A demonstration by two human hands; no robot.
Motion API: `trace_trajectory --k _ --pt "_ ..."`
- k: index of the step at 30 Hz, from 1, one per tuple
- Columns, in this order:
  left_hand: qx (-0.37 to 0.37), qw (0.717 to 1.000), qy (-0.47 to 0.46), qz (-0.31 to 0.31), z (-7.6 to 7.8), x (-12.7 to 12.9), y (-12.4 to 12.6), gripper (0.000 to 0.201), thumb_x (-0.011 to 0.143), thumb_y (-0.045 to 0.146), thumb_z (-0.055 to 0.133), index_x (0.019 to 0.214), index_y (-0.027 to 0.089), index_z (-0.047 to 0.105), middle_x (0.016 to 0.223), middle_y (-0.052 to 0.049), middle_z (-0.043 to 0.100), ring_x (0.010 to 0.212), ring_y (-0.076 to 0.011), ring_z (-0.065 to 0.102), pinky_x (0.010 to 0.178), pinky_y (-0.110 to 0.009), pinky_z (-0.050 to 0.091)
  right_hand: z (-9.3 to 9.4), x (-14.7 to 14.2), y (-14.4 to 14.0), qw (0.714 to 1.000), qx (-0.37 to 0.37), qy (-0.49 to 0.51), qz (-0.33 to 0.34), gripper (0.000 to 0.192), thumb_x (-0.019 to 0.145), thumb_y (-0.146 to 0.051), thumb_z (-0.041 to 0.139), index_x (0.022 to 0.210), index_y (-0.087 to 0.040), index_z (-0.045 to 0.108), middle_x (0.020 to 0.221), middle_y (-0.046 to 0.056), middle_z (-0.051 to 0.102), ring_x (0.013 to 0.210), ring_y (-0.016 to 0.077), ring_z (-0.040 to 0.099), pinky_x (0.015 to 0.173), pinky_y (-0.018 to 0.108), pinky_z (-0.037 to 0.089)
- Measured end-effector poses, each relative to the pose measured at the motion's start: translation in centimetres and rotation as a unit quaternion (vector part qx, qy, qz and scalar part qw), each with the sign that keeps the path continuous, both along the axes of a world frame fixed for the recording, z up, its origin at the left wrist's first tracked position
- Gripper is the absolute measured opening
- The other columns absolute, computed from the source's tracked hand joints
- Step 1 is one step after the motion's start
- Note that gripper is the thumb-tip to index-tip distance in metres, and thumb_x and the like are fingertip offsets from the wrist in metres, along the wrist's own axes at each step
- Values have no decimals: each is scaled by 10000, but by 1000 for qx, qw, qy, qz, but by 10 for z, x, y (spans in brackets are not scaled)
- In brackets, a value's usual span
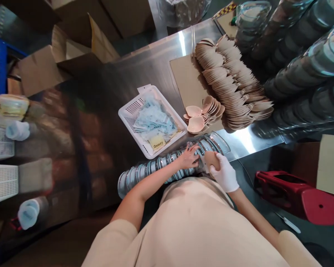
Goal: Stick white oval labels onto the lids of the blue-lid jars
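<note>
A long row of nested clear plastic tubs with dark rims (153, 165) lies on its side along the near edge of the metal table. My bare left hand (189, 157) rests on top of this row, fingers apart. Just to its right, my white-gloved right hand (225, 172) grips a tan spoon (211, 159), close to the right end of the row. The handle of that spoon is hidden. Several loose tan spoons (196, 124) lie beyond the hands, beside large stacked rows of the same spoons (228, 79) on a cardboard sheet (183, 79).
A white basket (132, 135) of small blue-white packets sits behind the tub row. Tall stacks of clear tubs (308, 63) stand at the right. A red stool (300, 196) lies at lower right. Cardboard boxes (78, 55) are at the far left.
</note>
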State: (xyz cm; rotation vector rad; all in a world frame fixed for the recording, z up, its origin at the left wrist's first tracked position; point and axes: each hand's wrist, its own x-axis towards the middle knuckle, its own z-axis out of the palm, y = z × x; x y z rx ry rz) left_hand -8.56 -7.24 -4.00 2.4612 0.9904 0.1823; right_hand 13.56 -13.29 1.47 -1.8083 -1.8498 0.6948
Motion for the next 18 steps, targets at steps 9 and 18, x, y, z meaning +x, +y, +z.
trace_trajectory --k 9,18 --pt "-9 996 -84 28 6 -15 7 159 874 259 651 816 177 773 1553 -169 414 1446 -343 401 1225 -593 197 -66 -49 33 984 73 -97 127 467 943 -264 457 1384 -123 508 1451 203 515 1333 317 464 1076 496 369" --pt "-11 994 -102 31 5 -15 8 216 943 312 610 1086 200 728 1590 -175 376 1483 -307 357 1237 -564 191 -69 -47 56 993 30 -108 46 423 884 -207 533 1294 -110 570 1321 233 602 1163 335 562 946 484 446"
